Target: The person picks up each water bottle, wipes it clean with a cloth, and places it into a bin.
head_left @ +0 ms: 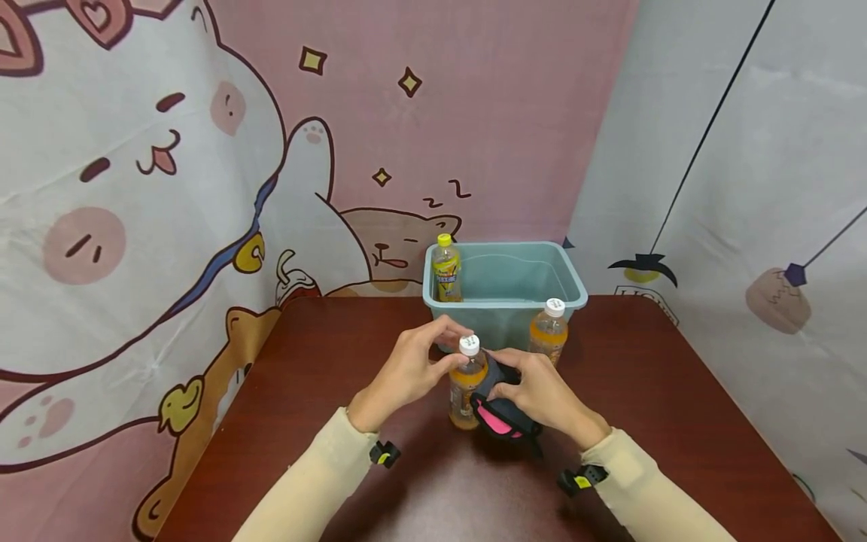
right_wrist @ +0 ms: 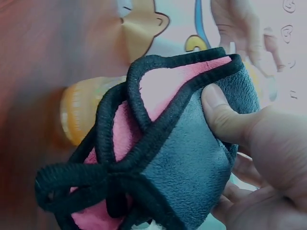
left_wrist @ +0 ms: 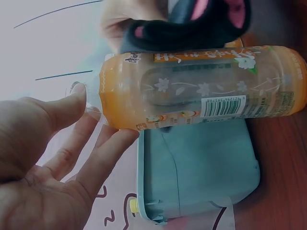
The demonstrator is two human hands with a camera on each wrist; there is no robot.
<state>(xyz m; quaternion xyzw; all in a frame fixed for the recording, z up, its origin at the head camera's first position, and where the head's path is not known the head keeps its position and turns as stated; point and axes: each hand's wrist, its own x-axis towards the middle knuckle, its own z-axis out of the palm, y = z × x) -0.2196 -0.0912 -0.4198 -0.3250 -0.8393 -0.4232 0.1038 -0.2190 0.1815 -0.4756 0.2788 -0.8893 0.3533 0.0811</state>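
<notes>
An orange-labelled drink bottle (head_left: 464, 395) with a white cap (head_left: 469, 345) stands upright on the table in front of the bin. My left hand (head_left: 409, 363) has its thumb and fingers around the bottle's neck, just below the cap. In my right hand (head_left: 545, 393) is a folded grey and pink cloth (right_wrist: 184, 158) with black edging and a hanging loop, pinched between thumb and fingers. The cloth lies against the bottle's right side in the head view. From the left wrist view, the bottle's clear label (left_wrist: 192, 88) with white flowers and a barcode shows.
Behind the hands stands a light blue-green plastic bin (head_left: 504, 309), a yellow-capped bottle (head_left: 447, 272) inside at its left. A second white-capped orange bottle (head_left: 549, 335) stands before the bin's right front. The dark red-brown table (head_left: 325, 376) meets a cartoon-printed cloth backdrop (head_left: 474, 135).
</notes>
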